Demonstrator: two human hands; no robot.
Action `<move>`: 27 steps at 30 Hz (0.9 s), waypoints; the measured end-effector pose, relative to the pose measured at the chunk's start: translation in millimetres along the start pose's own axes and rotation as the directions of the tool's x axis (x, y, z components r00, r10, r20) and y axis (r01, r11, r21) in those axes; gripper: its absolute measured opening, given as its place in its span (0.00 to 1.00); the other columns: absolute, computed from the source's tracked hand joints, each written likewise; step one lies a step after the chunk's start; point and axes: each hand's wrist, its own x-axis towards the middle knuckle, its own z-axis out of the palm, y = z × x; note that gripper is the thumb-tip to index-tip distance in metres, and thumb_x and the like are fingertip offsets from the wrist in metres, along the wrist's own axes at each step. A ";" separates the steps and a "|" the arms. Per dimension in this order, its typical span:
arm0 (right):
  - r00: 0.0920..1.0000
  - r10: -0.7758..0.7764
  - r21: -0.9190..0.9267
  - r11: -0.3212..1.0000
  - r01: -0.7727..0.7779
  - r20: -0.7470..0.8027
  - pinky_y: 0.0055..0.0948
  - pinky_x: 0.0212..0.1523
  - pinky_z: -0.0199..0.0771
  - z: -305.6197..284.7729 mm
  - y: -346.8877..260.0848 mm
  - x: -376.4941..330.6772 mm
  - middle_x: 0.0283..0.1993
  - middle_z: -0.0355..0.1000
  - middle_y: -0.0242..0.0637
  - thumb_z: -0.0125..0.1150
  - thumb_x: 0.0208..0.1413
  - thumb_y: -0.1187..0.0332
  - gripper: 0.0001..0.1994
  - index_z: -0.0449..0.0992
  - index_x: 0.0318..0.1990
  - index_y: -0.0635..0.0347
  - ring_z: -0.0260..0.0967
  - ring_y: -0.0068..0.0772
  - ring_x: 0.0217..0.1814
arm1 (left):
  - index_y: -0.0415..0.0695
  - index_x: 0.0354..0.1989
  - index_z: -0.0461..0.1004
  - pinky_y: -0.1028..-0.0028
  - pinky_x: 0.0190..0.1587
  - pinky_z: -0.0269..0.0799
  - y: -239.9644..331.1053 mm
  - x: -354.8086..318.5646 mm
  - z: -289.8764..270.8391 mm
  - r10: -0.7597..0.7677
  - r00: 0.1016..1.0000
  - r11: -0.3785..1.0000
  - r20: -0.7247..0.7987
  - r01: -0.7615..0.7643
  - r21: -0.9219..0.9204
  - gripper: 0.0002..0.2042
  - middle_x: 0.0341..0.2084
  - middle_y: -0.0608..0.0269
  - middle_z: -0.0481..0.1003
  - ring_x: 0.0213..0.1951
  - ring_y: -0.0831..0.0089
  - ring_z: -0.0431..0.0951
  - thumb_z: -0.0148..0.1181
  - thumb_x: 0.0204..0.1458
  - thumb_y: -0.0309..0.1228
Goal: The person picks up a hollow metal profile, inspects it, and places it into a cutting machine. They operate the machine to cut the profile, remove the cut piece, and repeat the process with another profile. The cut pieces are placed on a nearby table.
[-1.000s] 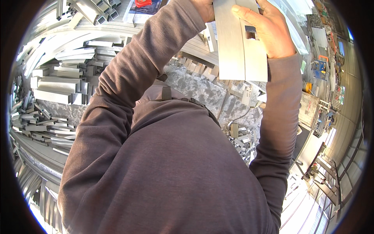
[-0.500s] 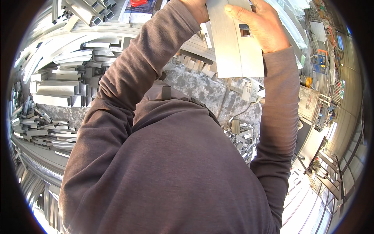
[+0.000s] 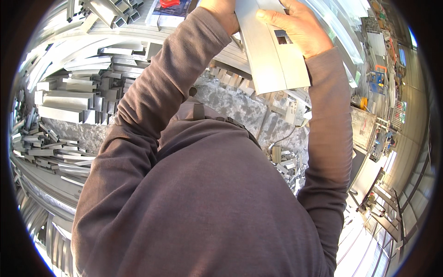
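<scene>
A pale flat metal profile is held up in front of me at the top, tilted, with a seam running down its length and a small square cutout near its right edge. My right hand is closed around its right side, the thumb lying across the face above the cutout. Against its left edge, my left hand grips it higher up; those fingertips are hidden by the piece and the picture's upper edge. The profile's far end is also out of view.
Stacks of cut metal profiles fill the left side. Square tubes lie at the upper left near a red object. Long shiny strips lie beyond my right hand. Small offcuts are heaped on the grey floor.
Both hands and the profile have shifted slightly left. The profile has tilted, its upper part leaning further left, and stays in the same grip.
</scene>
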 end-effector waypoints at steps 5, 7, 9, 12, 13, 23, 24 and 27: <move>0.995 -0.015 0.055 0.998 0.010 0.103 0.28 0.37 0.79 11.3 23.3 15.4 0.46 0.83 0.33 0.71 0.64 0.68 0.23 0.79 0.65 0.63 0.79 0.23 0.40 | 0.39 0.66 0.73 0.52 0.64 0.79 -8.3 -12.6 -25.2 0.093 0.992 0.995 -0.088 -0.095 -0.019 0.20 0.57 0.48 0.81 0.57 0.50 0.83 0.52 0.74 0.38; 0.984 -0.028 0.054 0.998 0.019 0.176 0.28 0.37 0.79 15.1 27.3 21.8 0.46 0.83 0.33 0.71 0.64 0.67 0.23 0.79 0.65 0.62 0.79 0.23 0.39 | 0.39 0.66 0.73 0.52 0.64 0.79 -9.3 -17.7 -36.5 0.084 0.993 0.995 -0.084 -0.088 -0.047 0.20 0.57 0.48 0.81 0.57 0.50 0.83 0.51 0.74 0.39; 0.982 -0.001 0.004 1.000 0.001 0.187 0.28 0.37 0.79 21.4 29.6 26.1 0.46 0.83 0.33 0.71 0.64 0.67 0.24 0.78 0.66 0.61 0.79 0.23 0.39 | 0.40 0.67 0.73 0.52 0.66 0.78 -11.6 -23.0 -45.3 0.077 0.991 0.995 -0.113 -0.083 -0.054 0.21 0.57 0.48 0.81 0.58 0.50 0.83 0.50 0.74 0.40; 0.977 0.028 -0.077 0.997 -0.012 0.212 0.28 0.37 0.80 25.7 24.8 27.1 0.46 0.83 0.34 0.72 0.64 0.65 0.26 0.77 0.68 0.60 0.79 0.24 0.40 | 0.40 0.66 0.73 0.52 0.66 0.77 -16.3 -34.1 -53.4 0.140 0.983 0.986 -0.121 -0.150 -0.073 0.21 0.57 0.48 0.81 0.58 0.50 0.83 0.51 0.74 0.40; 0.974 0.038 -0.104 0.995 -0.015 0.222 0.28 0.37 0.80 25.6 21.2 26.5 0.46 0.83 0.34 0.72 0.64 0.65 0.27 0.77 0.69 0.60 0.79 0.24 0.40 | 0.41 0.66 0.73 0.51 0.67 0.76 -14.7 -38.4 -55.4 0.098 0.992 0.989 -0.080 -0.106 -0.104 0.21 0.58 0.48 0.81 0.59 0.50 0.83 0.51 0.74 0.41; 0.969 -0.106 -0.064 0.990 0.123 0.225 0.29 0.37 0.83 24.9 -17.6 -1.9 0.50 0.83 0.36 0.72 0.62 0.66 0.32 0.71 0.74 0.56 0.81 0.25 0.42 | 0.41 0.66 0.74 0.55 0.66 0.77 15.7 -64.0 -20.7 0.304 0.945 0.951 -0.116 -0.295 0.089 0.21 0.58 0.55 0.82 0.59 0.55 0.82 0.58 0.72 0.42; 0.972 -0.087 -0.087 0.990 0.108 0.219 0.29 0.38 0.84 25.8 -19.8 -3.5 0.50 0.83 0.37 0.72 0.62 0.66 0.32 0.71 0.74 0.56 0.81 0.26 0.43 | 0.42 0.66 0.74 0.54 0.66 0.77 15.5 -68.2 -13.9 0.322 0.938 0.944 -0.129 -0.309 0.113 0.21 0.58 0.55 0.82 0.59 0.55 0.82 0.58 0.72 0.42; 0.980 -0.143 -0.146 0.976 0.162 0.137 0.32 0.41 0.88 28.0 -20.3 -10.2 0.53 0.83 0.43 0.76 0.59 0.63 0.39 0.67 0.78 0.56 0.83 0.32 0.46 | 0.41 0.66 0.73 0.56 0.66 0.76 5.4 -79.3 5.9 0.384 0.915 0.922 -0.124 -0.372 0.111 0.22 0.58 0.57 0.81 0.60 0.58 0.81 0.58 0.72 0.42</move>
